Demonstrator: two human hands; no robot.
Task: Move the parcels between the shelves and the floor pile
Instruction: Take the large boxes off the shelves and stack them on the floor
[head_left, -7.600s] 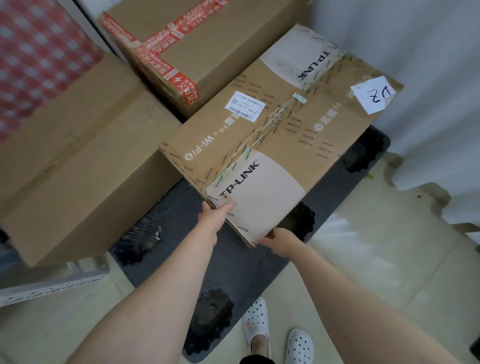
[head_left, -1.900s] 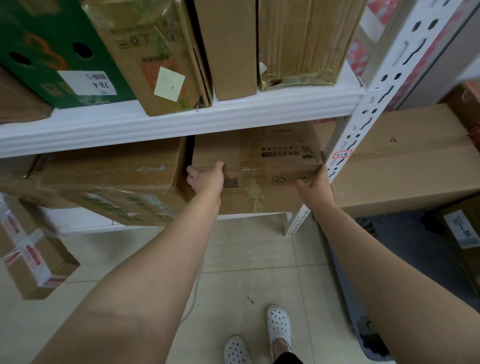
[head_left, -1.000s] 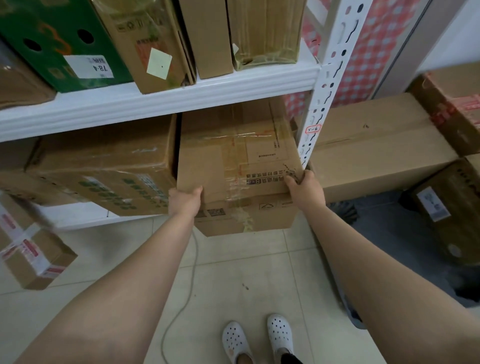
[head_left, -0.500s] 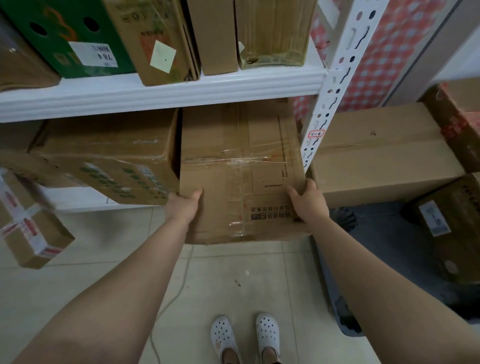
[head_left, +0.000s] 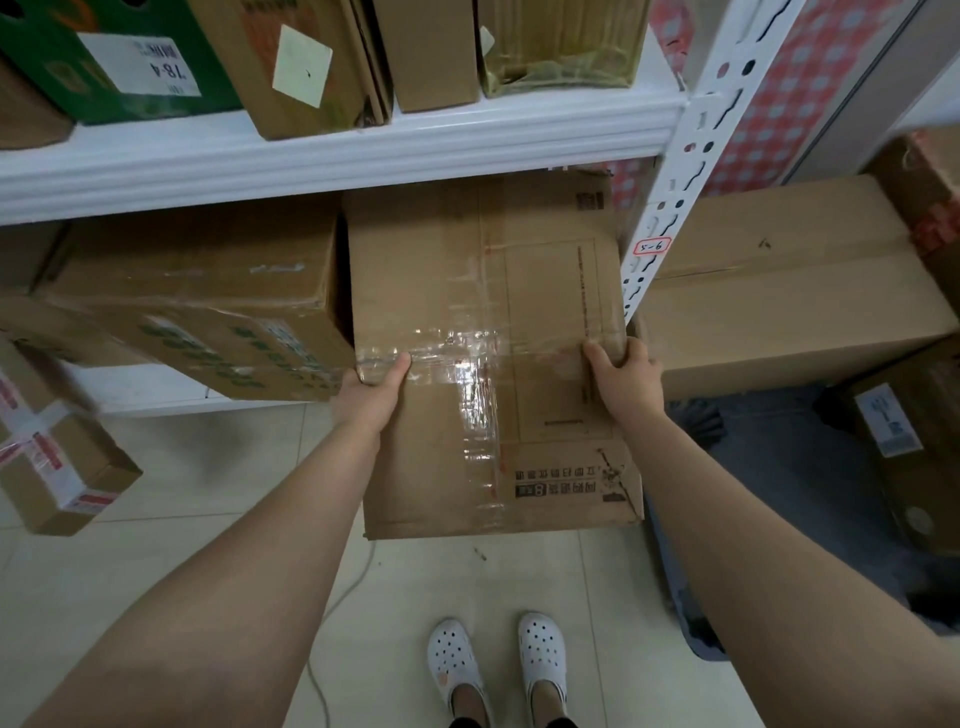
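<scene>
A taped cardboard parcel (head_left: 467, 291) is gripped at its two long sides by both hands. The left hand (head_left: 371, 395) is closed on the left edge, its thumb laid over the strip of clear tape; the right hand (head_left: 621, 379) is closed on the right edge, thumb on top and fingers wrapped around the side. The far end of the parcel is tucked beneath the white shelf (head_left: 337, 150), while the near end projects over the tiled floor (head_left: 156, 545) above a pair of white clogs (head_left: 493, 660). Whether the far end is still borne by a lower shelf cannot be told, since that part is hidden.

Just beside the parcel on the left, a carton with green print (head_left: 197, 301) is seen, nearly touching it. The perforated white upright (head_left: 670, 208) stands at its right edge, and a large plain carton (head_left: 779, 291) lies beyond that. A small box with red-and-white tape (head_left: 52, 467) is seen at the far left. On the shelf above, a green box (head_left: 119, 52) is stood among upright brown cartons.
</scene>
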